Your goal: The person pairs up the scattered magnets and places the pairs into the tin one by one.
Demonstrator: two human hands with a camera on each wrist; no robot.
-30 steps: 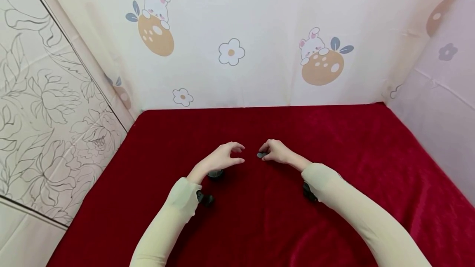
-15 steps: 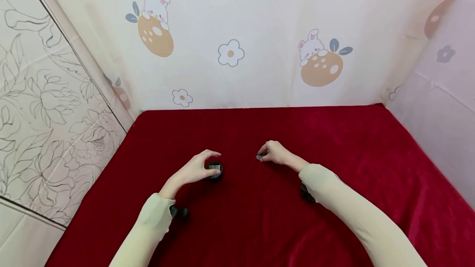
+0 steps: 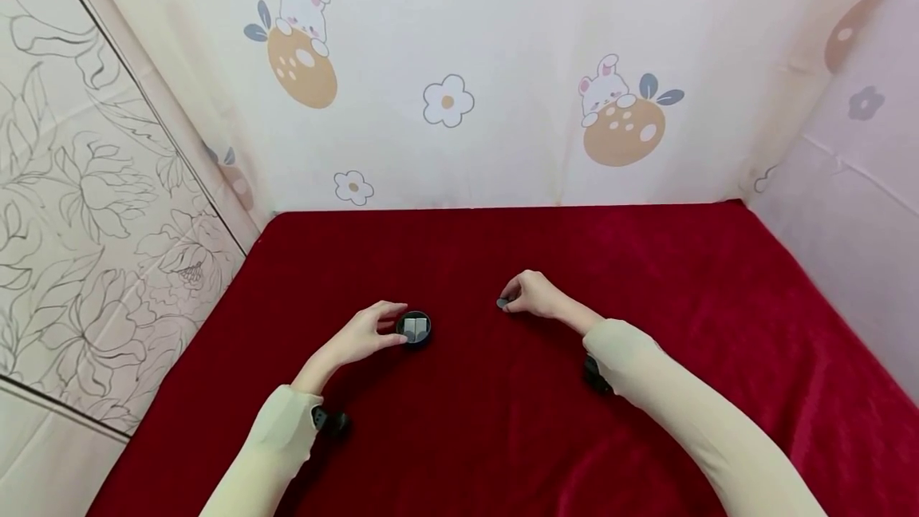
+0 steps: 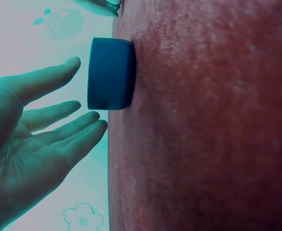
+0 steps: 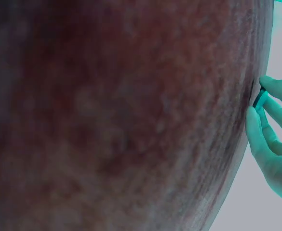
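**Round case open on the red cloth, lid held apart**

Presently a small round black container (image 3: 415,329), a squat cylinder with pale rectangular contents showing in its open top, is seen standing on the red velvet cloth (image 3: 646,262) that covers the bench. The left hand (image 3: 366,333) is placed just beside the container on its left, with fingers relaxed and spread; in the left wrist view a gap is seen between the fingertips (image 4: 90,127) and the container wall (image 4: 111,74), so nothing is held by that grip. To the right of the container, well apart from it, a small flat dark lid-like disc (image 3: 502,303) is pinched narrowly between thumb and fingers of the right hand (image 3: 533,296), low over the cloth.

The step in hand is judged to be the handling of lid and container as separate parts, the container having been set down and let go. Steadying of the container by the left fingers would be called for by any next move with it.

No long axis is offered by the container: it is round, upright, and its opening is turned straight up.
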